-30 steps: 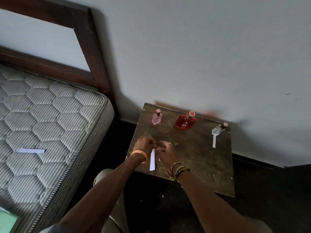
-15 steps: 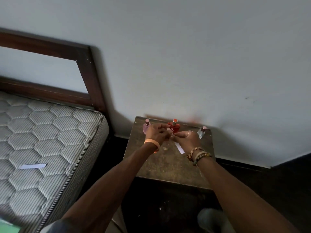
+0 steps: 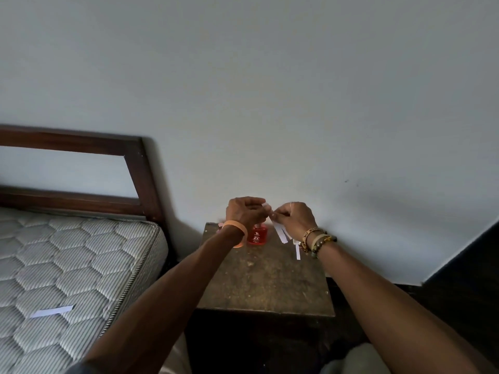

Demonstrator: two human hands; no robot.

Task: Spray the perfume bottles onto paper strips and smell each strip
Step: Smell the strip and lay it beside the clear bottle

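Both my hands are raised above the far edge of a small brown side table. My left hand and my right hand together pinch a white paper strip, which hangs down below my right hand. A red perfume bottle stands on the table behind my left wrist. Another white strip lies on the table by my right wrist. The pink bottle and the clear bottle are hidden behind my hands and wrists.
A bare quilted mattress on a dark wooden bed frame lies to the left, with a loose white paper strip on it. A pale wall stands right behind the table. The floor around is dark.
Both hands have lifted the paper strip from the table's front up and toward the wall. The camera has tilted upward, so the table sits lower in view.
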